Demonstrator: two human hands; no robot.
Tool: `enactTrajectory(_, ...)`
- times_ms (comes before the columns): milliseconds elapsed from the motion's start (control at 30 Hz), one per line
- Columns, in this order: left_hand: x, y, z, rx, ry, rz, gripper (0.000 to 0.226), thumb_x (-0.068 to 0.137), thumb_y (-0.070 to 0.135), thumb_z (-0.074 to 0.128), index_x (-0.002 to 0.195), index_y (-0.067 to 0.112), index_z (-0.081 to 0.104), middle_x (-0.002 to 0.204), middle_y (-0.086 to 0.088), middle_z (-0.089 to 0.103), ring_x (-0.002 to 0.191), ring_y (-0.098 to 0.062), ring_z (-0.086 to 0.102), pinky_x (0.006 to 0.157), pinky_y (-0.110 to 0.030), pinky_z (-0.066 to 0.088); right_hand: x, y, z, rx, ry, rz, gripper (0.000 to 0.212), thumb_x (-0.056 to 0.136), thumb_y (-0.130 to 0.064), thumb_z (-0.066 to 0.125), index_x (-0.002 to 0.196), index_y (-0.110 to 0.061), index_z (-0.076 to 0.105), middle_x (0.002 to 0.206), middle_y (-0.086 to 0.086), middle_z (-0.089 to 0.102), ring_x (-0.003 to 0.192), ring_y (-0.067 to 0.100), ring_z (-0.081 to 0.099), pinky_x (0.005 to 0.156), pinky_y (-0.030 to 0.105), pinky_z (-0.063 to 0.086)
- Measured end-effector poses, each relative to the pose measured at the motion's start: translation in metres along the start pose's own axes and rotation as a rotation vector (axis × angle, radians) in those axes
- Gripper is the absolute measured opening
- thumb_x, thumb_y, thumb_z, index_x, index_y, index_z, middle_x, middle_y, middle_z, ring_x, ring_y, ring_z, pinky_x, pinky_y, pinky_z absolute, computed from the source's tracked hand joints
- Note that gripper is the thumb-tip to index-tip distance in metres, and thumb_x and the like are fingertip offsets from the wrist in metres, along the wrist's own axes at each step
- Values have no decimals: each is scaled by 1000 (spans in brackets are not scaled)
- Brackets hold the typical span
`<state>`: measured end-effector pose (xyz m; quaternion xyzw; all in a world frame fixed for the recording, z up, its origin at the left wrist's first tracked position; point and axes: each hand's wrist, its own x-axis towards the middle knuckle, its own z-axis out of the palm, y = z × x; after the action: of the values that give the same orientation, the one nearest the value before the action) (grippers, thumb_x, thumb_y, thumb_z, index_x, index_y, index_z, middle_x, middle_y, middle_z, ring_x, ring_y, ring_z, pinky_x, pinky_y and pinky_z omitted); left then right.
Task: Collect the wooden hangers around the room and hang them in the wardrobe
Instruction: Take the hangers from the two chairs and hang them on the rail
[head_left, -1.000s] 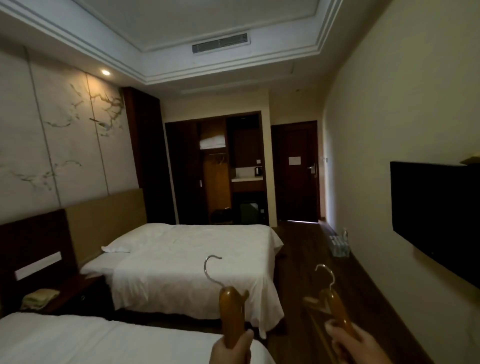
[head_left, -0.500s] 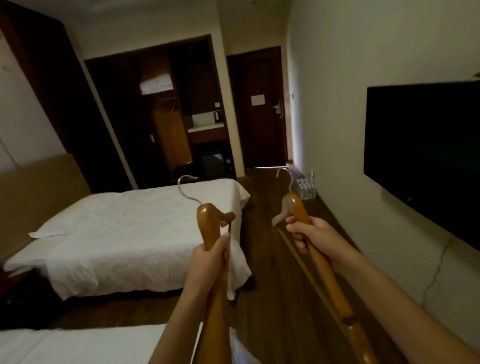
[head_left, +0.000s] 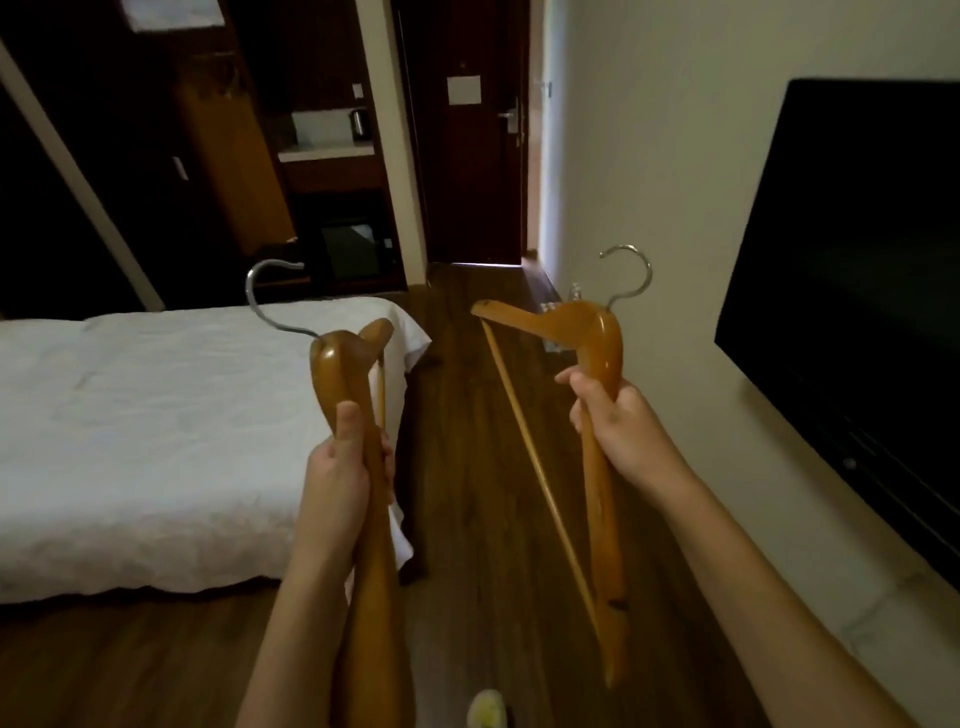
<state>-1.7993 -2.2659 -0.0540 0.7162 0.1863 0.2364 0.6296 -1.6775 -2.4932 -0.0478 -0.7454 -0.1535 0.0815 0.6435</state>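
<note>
I am clamping my left hand (head_left: 340, 467) around one wooden hanger (head_left: 358, 519) and my right hand (head_left: 618, 426) around the other hanger (head_left: 602, 364), each by its stiff shoulder. They are looking light and rigid, so I am judging this grip near the metal hooks (head_left: 631, 275) steady enough.

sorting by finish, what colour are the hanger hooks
Silver metal, on both hooks: left hanger, right hanger. Head view.

Dim rm – soft blur, wide-angle edge warp.
</note>
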Motion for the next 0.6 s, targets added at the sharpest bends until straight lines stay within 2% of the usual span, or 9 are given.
enactTrajectory(67, 58, -17, 29, -14, -22, -6, 70, 77, 77, 30, 70, 14, 59, 51, 4, 58, 45, -7, 57, 46, -16, 50, 61, 17, 1, -17, 6, 8, 54, 89, -54, 47, 88, -1, 60, 53, -4, 47, 43, 9, 47, 45, 17, 44)
enactTrajectory(100, 90, -25, 43, -19, -36, -12, 69, 80, 74, 30, 72, 13, 60, 52, 3, 58, 46, -8, 57, 47, -18, 51, 93, 24, 3, -31, 4, 24, 51, 89, -52, 48, 79, -3, 59, 51, -6, 46, 43, 9, 46, 44, 17, 44)
enactTrajectory(167, 150, -39, 68, -34, -55, -44, 68, 83, 72, 29, 73, 12, 60, 53, 1, 60, 48, -11, 59, 50, -22, 52, 152, 36, 8, -38, -18, 52, 39, 90, -48, 51, 66, -17, 55, 49, -9, 46, 42, 8, 46, 44, 16, 43)
enactTrajectory(233, 219, -51, 92, -25, -76, -69, 71, 81, 74, 28, 73, 11, 60, 54, 0, 61, 48, -12, 59, 51, -23, 52, 220, 44, 12, -27, -34, 64, 30, 89, -42, 55, 65, -24, 54, 49, -10, 48, 43, 6, 46, 44, 14, 42)
enactTrajectory(333, 303, -60, 123, 4, -86, -108, 75, 76, 77, 26, 72, 10, 61, 51, 1, 60, 45, -9, 59, 47, -16, 50, 309, 53, 14, -29, -77, 91, 22, 87, -37, 59, 67, -27, 57, 50, -10, 49, 44, 5, 46, 46, 16, 41)
enactTrajectory(600, 537, -71, 192, 96, -67, -116, 73, 80, 73, 25, 69, 9, 61, 50, 0, 60, 44, -7, 59, 44, -14, 48, 557, 73, 11, 4, -144, 89, 24, 87, -36, 58, 65, -29, 56, 50, -11, 48, 45, 3, 47, 47, 13, 42)
